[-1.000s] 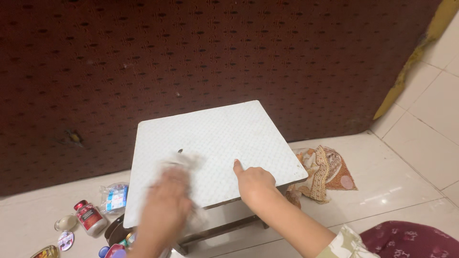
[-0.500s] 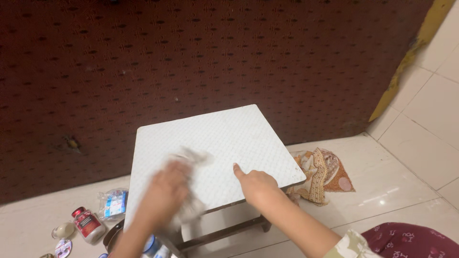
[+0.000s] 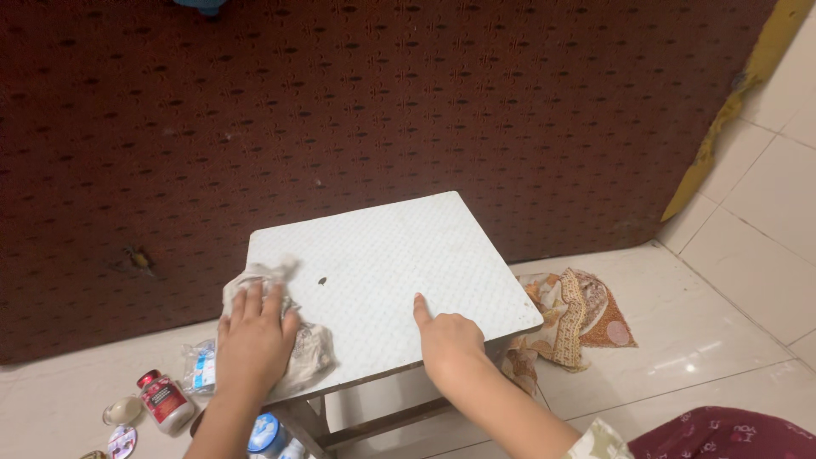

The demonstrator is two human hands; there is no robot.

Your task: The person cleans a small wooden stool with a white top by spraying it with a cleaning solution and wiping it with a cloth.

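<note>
A small table with a white textured top (image 3: 408,246) stands on a tiled floor. My left hand (image 3: 253,340) presses flat on a crumpled whitish cloth (image 3: 310,350) at the table's near left edge. My right hand (image 3: 446,340) rests on the near edge of the top, fingers curled and the index finger pointing away from me. A small dark speck (image 3: 322,280) lies on the top just beyond the cloth.
A dark red patterned mattress or panel (image 3: 382,110) rises right behind the table. An orange patterned cloth (image 3: 578,319) lies on the floor to the right. Left of the table sit a red-capped bottle (image 3: 164,401), a plastic packet (image 3: 201,368) and small jars.
My left hand has slid the cloth leftward to the table's left edge. The view has moved closer. My right hand has stayed on the near edge.
</note>
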